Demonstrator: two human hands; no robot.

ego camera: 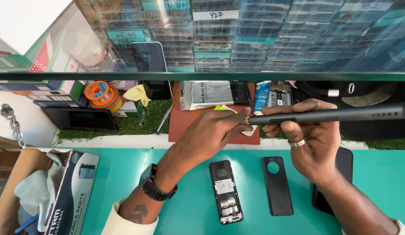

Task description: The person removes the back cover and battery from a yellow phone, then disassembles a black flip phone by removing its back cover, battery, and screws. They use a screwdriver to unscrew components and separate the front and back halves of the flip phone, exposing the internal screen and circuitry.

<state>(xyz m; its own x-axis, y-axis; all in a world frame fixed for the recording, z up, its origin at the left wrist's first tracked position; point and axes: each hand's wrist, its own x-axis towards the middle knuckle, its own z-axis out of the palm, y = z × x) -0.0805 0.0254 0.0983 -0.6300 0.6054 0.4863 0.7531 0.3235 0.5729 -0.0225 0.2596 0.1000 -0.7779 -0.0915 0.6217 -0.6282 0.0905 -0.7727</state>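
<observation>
One dark pen-shaped screwdriver point(329, 115) is held level above the teal counter point(185, 209), right hand point(313, 139) curled around it, left hand point(215, 130) pinching its tip, over one opened phone point(226, 191) and one back cover point(277, 186).

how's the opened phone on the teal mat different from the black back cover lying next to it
The small black phone with its back removed shows exposed insides: a white label, metal contacts and a round camera part. The flat black plastic back cover is plain, with only one round hole near its top. The phone lies slightly tilted, nearer the left hand; the cover lies straighter, nearer the right hand. Both lie flat, untouched, on the teal mat.
</observation>
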